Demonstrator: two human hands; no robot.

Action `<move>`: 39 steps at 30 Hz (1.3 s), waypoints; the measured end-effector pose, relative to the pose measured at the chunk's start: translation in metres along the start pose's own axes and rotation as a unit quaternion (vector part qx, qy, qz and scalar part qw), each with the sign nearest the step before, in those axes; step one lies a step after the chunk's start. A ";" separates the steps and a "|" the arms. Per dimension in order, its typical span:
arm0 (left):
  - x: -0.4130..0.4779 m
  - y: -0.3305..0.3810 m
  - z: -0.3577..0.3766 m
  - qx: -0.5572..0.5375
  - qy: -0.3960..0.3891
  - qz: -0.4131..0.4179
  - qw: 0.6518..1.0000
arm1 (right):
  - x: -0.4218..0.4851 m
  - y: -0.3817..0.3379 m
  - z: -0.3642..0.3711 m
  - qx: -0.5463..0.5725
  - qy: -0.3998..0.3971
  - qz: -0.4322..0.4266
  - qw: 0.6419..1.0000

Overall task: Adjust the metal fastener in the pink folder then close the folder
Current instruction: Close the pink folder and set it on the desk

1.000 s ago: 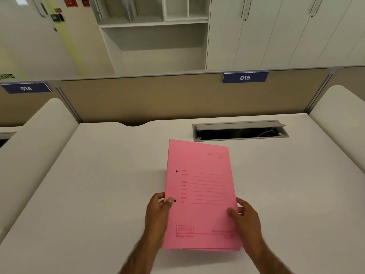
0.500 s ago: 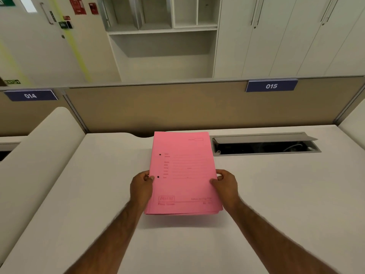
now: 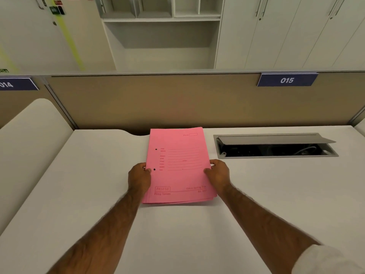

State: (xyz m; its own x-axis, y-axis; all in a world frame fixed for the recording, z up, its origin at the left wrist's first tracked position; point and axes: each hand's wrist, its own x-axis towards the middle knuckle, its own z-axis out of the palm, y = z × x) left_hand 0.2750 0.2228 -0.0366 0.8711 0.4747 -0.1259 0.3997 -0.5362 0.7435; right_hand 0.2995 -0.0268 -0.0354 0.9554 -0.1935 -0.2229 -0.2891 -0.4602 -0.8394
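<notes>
Closed pink folder (image 3: 178,165) on a white desk (image 3: 79,194), taken here as the reference object; items listed from left to right. Far left of the folder, a blue label reading "014" (image 3: 15,84) sits on the beige partition (image 3: 138,101) that runs behind the desk. Just left of the folder, the left hand (image 3: 139,177) grips the folder's left edge — thumb on the front cover beside the lower of two punched holes (image 3: 154,169), the other fingers hidden beneath. The folder itself lies with its front cover up, printed lines and a boxed logo visible, its far edge close to the partition and its near edge showing several stacked layers slightly fanned; whether it rests flat or is lifted a little off the desk cannot be told. The metal fastener is not visible. Just right of the folder, the right hand (image 3: 218,175) grasps the right edge in the same manner — thumb on top, fingers curled under. Further right, a recessed cable tray (image 3: 276,147) is set into the desk, its grey lid tilted open. Above and right of the folder, a second blue label reads "015" (image 3: 287,80). At the lower right, a white sleeve (image 3: 325,260) covers the right upper forearm.
</notes>
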 end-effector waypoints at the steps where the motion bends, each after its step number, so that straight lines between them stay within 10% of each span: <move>1: 0.002 -0.001 0.002 0.003 0.001 0.003 1.000 | 0.002 0.001 0.002 -0.005 0.001 -0.001 1.000; 11: -0.008 -0.007 0.020 0.184 0.039 0.089 0.978 | -0.002 0.008 0.009 -0.117 0.001 -0.054 0.992; 22: -0.024 -0.034 0.045 0.336 -0.063 0.213 0.915 | -0.028 0.040 0.029 -0.406 -0.088 -0.216 0.884; 39: -0.034 -0.020 0.036 0.364 -0.067 0.212 0.905 | -0.033 0.051 0.020 -0.405 -0.108 -0.210 0.883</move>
State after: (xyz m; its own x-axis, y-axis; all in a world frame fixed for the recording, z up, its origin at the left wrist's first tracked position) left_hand 0.2475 0.1920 -0.0706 0.9974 0.0568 -0.0455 0.0619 -0.9908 0.1204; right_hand 0.2546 -0.0263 -0.0804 0.9527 0.2706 -0.1384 0.2288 -0.9382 -0.2597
